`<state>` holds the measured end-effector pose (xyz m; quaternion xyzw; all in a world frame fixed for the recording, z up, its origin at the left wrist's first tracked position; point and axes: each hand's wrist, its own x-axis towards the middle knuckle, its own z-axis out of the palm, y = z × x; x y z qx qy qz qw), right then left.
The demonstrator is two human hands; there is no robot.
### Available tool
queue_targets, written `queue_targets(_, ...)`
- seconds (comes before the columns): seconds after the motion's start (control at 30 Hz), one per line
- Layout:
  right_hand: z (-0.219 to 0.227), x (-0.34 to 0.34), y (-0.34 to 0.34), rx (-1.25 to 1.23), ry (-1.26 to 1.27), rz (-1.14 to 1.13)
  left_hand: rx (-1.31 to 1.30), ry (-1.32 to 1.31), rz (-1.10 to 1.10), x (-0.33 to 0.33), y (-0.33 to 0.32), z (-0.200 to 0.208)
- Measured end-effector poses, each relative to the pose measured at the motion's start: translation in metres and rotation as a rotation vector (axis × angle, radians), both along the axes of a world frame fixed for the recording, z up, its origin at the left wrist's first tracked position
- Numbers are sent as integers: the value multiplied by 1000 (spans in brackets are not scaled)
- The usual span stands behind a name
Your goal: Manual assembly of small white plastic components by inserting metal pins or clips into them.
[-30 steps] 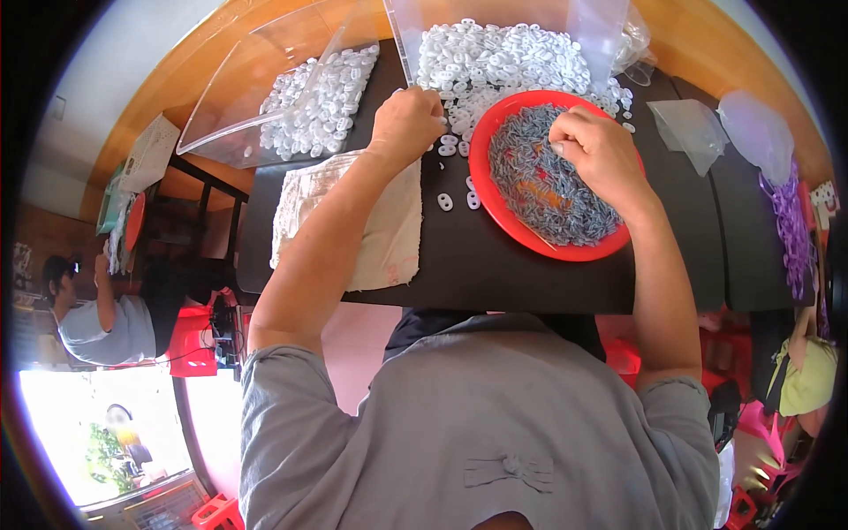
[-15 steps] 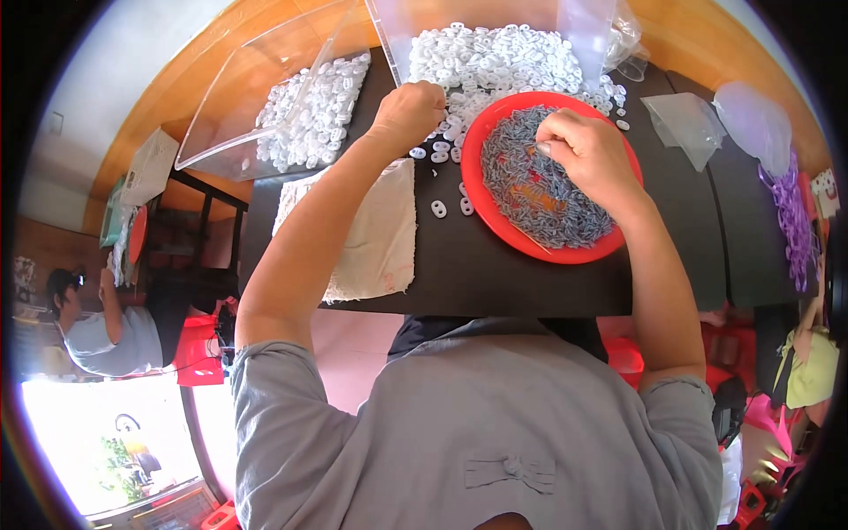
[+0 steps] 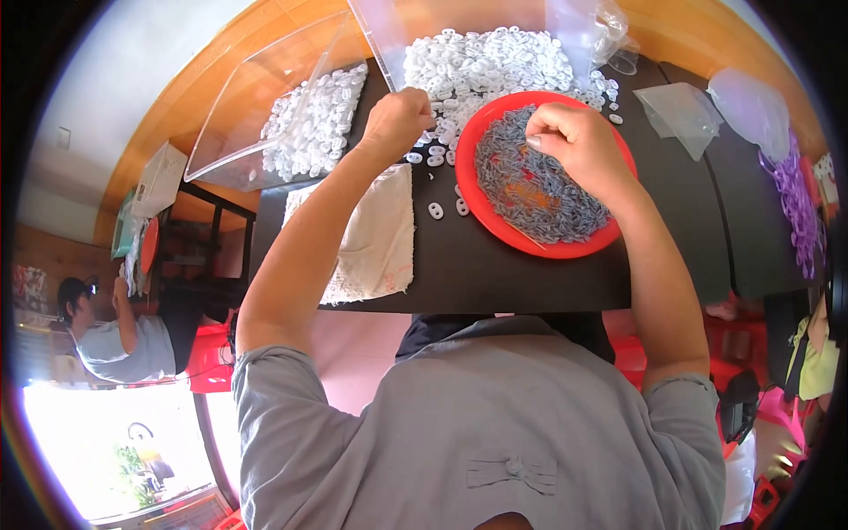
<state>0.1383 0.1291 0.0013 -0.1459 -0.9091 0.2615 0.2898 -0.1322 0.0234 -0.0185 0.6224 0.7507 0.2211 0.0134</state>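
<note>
My left hand is curled closed beside the pile of small white oval two-holed plastic pieces; its fingertips are hidden, and so is anything in them. Over the round red plate, my right hand is pinched, thumb against fingers, with whatever it holds too small to make out. Many thin grey-blue slivers cover the plate, with some orange and red showing among them. Several loose white pieces lie on the dark table between the plate and a folded cream cloth, which is partly under my left forearm.
A clear box with more white pieces stands at the left, tilted. Clear plastic bags and purple strips lie at the right. Another person sits at far left. The table's near edge runs before my body.
My right hand has shifted slightly left above the plate, still pinched. My left hand stays closed near the white pieces, a little lower. The whole view has turned slightly.
</note>
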Motion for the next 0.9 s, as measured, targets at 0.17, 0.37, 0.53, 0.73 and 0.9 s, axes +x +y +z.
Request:
queue_targets(0.17, 15, 5, -1, -671, 53, 8, 226, -854, 35, 65, -3, 36)
queue_targets(0.37, 18, 6, 3, -797, 202, 90, 152, -1258, -21, 115, 0, 45)
queue_targets(0.53, 19, 7, 0, -799, 263, 110, 105, -1428, -14, 129, -4, 49)
queue_targets(0.73, 16, 5, -2, -718, 275, 108, 83, -1705, -96, 126, -3, 36)
queue_targets(0.9, 18, 4, -4, -671, 252, 111, 51, -1720, -148, 119, -3, 32)
